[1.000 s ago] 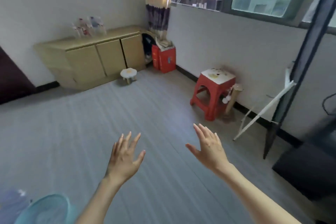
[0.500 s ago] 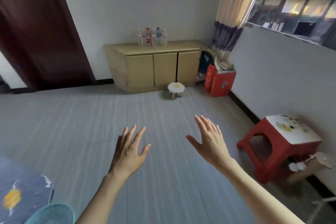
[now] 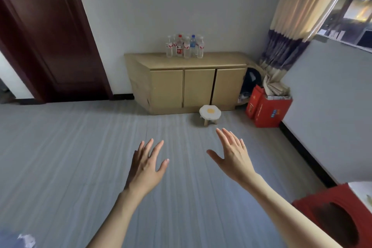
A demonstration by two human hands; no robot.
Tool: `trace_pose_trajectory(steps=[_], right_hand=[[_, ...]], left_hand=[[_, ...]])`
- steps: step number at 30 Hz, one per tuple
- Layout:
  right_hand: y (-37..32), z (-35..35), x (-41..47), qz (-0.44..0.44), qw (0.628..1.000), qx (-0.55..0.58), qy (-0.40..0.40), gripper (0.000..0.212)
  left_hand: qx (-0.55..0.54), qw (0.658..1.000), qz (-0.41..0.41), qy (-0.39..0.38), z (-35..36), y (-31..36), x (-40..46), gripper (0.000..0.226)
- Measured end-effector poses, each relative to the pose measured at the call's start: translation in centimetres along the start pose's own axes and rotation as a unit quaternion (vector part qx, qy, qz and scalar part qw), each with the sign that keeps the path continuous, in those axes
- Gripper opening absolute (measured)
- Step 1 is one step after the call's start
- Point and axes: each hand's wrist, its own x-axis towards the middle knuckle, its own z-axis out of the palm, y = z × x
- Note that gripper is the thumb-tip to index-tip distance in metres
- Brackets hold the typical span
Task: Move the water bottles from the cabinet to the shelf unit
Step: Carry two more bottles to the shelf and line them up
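Both hands hover over the grey floor (image 3: 60, 167), the left hand (image 3: 146, 168) and right hand (image 3: 234, 157) each with a released grip, fingers spread, holding nothing. Well ahead, a tan cabinet (image 3: 187, 84) stands against the wall between a dark door (image 3: 50, 32) and a striped curtain (image 3: 298, 18). The bottles (image 3: 185, 46) stand clustered upright on its top, and a small stool (image 3: 210, 113) sits before it.

The cabinet (image 3: 193, 84) is showing a plain tan. The water bottles (image 3: 185, 47) are looking clear, most wearing red-and-white labels, one blue. The small stool (image 3: 210, 112) is displaying white with a yellow centre. The curtain (image 3: 298, 18) is running in purple and cream stripes. The boxes (image 3: 267, 109) are glowing red; the door (image 3: 50, 32) is showing dark reddish brown.
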Motion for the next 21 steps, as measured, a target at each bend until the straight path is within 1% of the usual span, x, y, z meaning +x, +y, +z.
trace_pose_trajectory(steps=[4,8,15,21], right_hand=[[0.6,0.2,9.8,-0.003,1.0,0.004,0.016,0.072],[2.0,0.9,18.2,0.0,1.0,-0.001,0.013,0.072],[5.3,3.7,34.0,0.002,1.0,0.007,0.002,0.071],[8.4,4.4,49.8,-0.009,1.0,0.019,0.022,0.069]], left_hand=[[-0.007,1.0,0.01,0.01,0.1,-0.7,10.7,0.082],[-0.011,1.0,0.022,0.007,1.3,-1.4,19.5,0.08],[-0.009,1.0,0.009,-0.025,5.6,-4.4,33.3,0.08],[0.006,1.0,0.018,0.011,6.8,-5.1,48.2,0.077]])
